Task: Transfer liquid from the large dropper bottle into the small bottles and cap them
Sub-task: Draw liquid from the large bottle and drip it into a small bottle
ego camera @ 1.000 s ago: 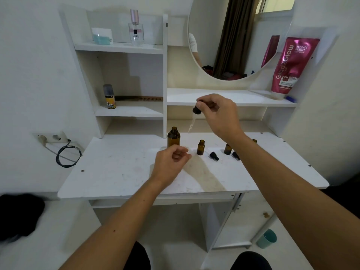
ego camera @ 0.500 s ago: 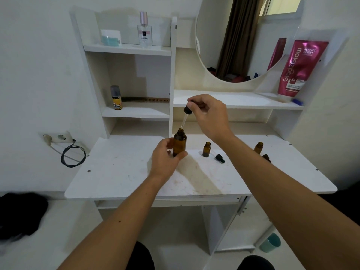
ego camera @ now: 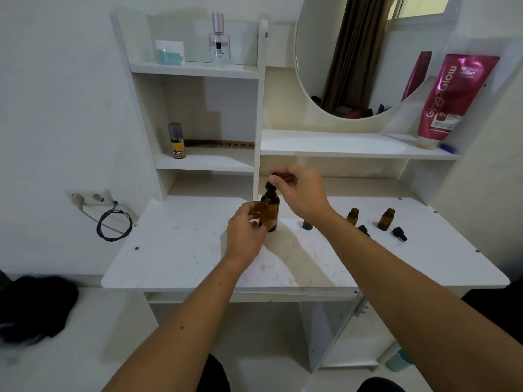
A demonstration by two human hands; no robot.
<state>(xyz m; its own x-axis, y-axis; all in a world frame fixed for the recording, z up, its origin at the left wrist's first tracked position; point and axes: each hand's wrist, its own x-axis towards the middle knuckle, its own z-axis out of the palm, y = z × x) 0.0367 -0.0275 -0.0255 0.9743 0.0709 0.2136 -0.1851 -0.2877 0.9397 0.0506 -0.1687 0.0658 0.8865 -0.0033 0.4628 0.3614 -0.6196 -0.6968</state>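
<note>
Since half a second ago the dropper (ego camera: pixel 272 183) has come down: its glass tube then hung above the neck of the big bottle (ego camera: pixel 269 211), and its black top now sits at the neck, the tube out of sight inside. Right hand (ego camera: pixel 300 193) pinches the rubber bulb between thumb and fingertips, closed on it from above. Left hand (ego camera: pixel 245 231) wraps the lower body of the amber bottle, thumb and fingers clamped round it, and the bottle stands upright on the desk (ego camera: pixel 181 250), near the back edge and just in front of the shelf divider. To the right, partly hidden behind the right wrist, a small dark bottle (ego camera: pixel 307 224) shows only its base. Further right stand two small amber bottles, one (ego camera: pixel 353 216) close to the forearm and another (ego camera: pixel 386 219) beside it, both upright and uncapped. Two black caps lie on the desk by them: one (ego camera: pixel 363 230) touching the forearm's edge, the other (ego camera: pixel 399 233) on its side just right of the second bottle. A brownish stain (ego camera: pixel 300 258) spreads across the desk in front of the big bottle.
</note>
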